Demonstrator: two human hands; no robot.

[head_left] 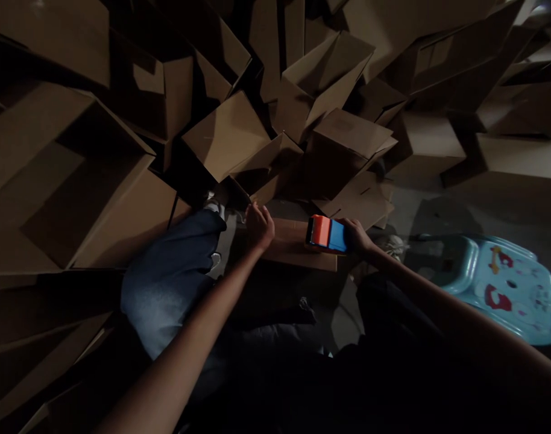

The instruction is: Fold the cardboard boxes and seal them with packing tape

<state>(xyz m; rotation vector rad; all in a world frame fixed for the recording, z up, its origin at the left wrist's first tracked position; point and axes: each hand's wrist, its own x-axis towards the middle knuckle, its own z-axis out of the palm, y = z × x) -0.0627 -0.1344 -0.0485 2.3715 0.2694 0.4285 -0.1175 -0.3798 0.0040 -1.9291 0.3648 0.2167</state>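
Note:
In my right hand [358, 237] is an orange and blue tape dispenser [327, 234], gripped at its right end. It is over the right part of a closed-looking cardboard box [287, 253] that lies low between my legs. My left hand [260, 228] is at the box's left end, its fingers curled together. Whatever the left fingers pinch, if anything, is too dark and small to make out. Just beyond the left fingertips is the lower edge of an open cardboard carton [275, 172].
Cardboard boxes, many with flaps raised, crowd the far side, and a large open one [72, 181] stands at the left. A light blue plastic stool [515, 286] with red pictures sits on the grey floor [420, 211] at the right. The lighting is dim.

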